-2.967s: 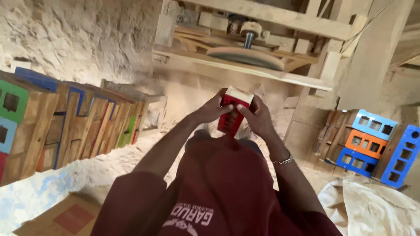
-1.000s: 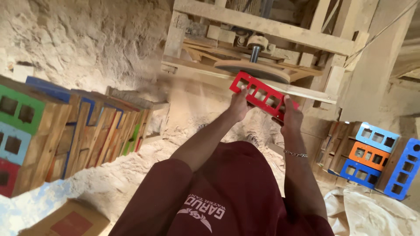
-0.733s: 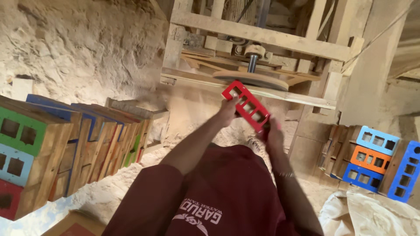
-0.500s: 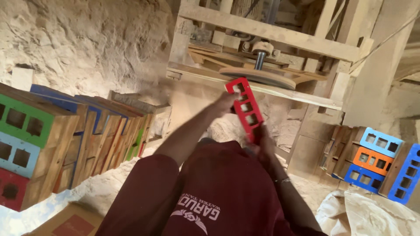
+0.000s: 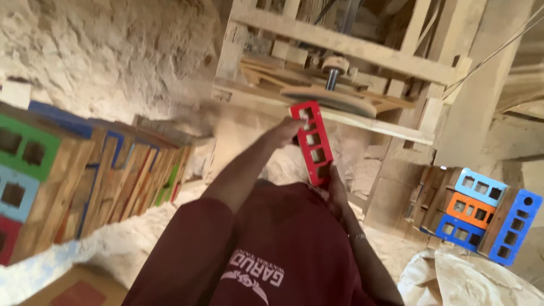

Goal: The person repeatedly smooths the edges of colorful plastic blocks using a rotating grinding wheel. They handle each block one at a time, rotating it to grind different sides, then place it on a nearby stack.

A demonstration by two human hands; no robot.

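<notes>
Both hands are holding a flat red painted wooden frame with square holes (image 5: 311, 143) nearly upright: the left hand (image 5: 288, 131) is clamping its top at 11 o'clock, the right hand (image 5: 335, 190) is gripping its bottom at 5 o'clock.

The red frame (image 5: 311, 141) in my hands, centre of the frame: wood by the look of it, coated in flat, matt red paint. Wooden rig (image 5: 340, 51) above, upper centre: bare pale timber, rough-sawn, dusty. Its spindle (image 5: 332, 79): dull grey metal. Wall (image 5: 107, 56), upper left: rough stone, chalky. My shirt (image 5: 272, 249), lower centre: maroon cloth, matt. Stacked frames (image 5: 85, 170) at left: raw wood edges, painted faces. Sack (image 5: 470, 280), lower right: coarse woven fabric.
</notes>
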